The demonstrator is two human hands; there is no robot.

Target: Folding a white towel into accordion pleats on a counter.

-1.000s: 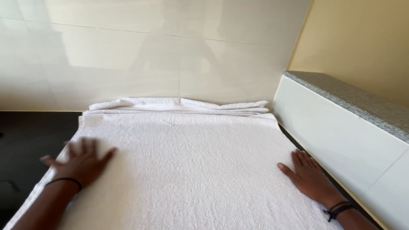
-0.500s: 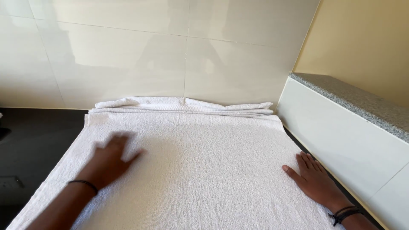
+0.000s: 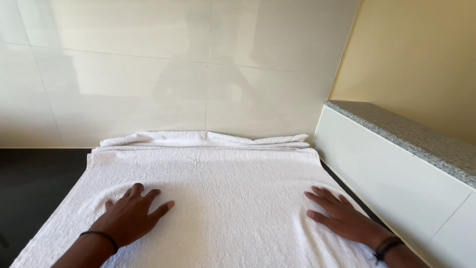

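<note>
Your left hand (image 3: 130,217) lies flat on the towel (image 3: 223,198), palm down, fingers spread and pointing toward the wall; the grip is open and pinches nothing. It rests on the left part of the cloth, a little in from the left edge. A dark band (image 3: 101,235) circles that wrist.

Your right hand (image 3: 342,218) also lies flat on the towel, fingers spread and angled up and to the left, near the right edge of the cloth. Its grip is open too, with nothing held. Dark bands (image 3: 386,246) sit on the right wrist. The cloth puckers slightly around the fingertips of this hand.

The towel is white and rough-looped, and it lies spread across the dark desk (image 3: 34,183), covering most of what you see of it. The two hands are well apart, with a wide stretch of bare towel between them. At the far end the towel is bunched into folded layers (image 3: 206,140) that touch the foot of the tiled wall (image 3: 148,74).

Dark desk shows to the left of the towel and as a thin strip along the right edge. Just beside that strip rises a white ledge (image 3: 396,168) with a speckled grey top (image 3: 416,141), and a yellow wall (image 3: 421,54) stands behind it.
</note>
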